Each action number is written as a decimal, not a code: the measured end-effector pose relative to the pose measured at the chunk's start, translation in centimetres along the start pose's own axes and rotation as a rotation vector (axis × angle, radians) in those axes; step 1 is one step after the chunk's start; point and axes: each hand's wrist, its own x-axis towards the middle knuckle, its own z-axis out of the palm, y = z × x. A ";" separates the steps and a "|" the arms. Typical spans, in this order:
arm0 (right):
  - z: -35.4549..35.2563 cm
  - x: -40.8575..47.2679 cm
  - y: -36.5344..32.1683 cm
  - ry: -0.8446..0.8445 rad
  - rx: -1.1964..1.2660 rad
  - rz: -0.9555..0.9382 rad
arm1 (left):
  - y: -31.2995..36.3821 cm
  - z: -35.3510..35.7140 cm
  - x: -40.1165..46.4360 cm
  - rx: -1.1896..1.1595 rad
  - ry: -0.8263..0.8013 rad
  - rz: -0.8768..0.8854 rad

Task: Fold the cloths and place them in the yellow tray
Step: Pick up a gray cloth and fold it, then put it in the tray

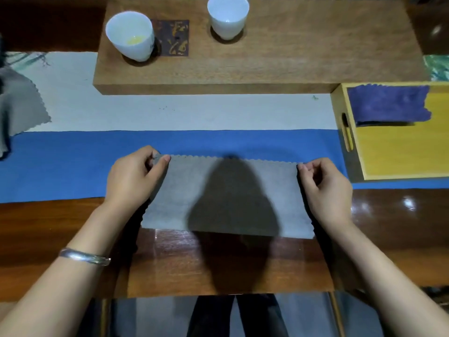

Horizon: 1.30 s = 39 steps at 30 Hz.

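One purple cloth (388,104) lies folded in the tray (398,152) beyond the right hand (325,188); both hands, left hand (136,176) included, pinch the far corners of a grey cloth (226,195) mid-fold between them, while another cloth (21,105) waits unfolded far left.

Gray cloth (227,194) flat on the table (36,229), left hand (132,177) and right hand (324,187) pinching its far corners, purple cloth (388,104) in the yellow tray (401,152), two white cups (131,35) behind
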 end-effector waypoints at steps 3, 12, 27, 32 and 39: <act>0.1 0.6 -0.2 0.002 -0.024 -0.013 | 0.1 0.2 0.0 0.026 0.034 0.011; -0.5 1.8 -0.7 -0.060 0.012 0.008 | 0.1 0.0 0.2 0.062 0.106 -0.091; -5.4 -6.9 1.4 -0.415 -0.037 -0.297 | -1.2 -3.8 -7.8 -0.133 -0.283 0.214; -4.8 -7.4 0.9 -0.392 -0.169 -0.316 | -2.0 -3.6 -8.4 -0.020 -0.257 0.286; -5.6 -9.6 0.4 -0.405 -0.050 -0.254 | -2.3 -4.2 -10.8 -0.047 -0.153 0.303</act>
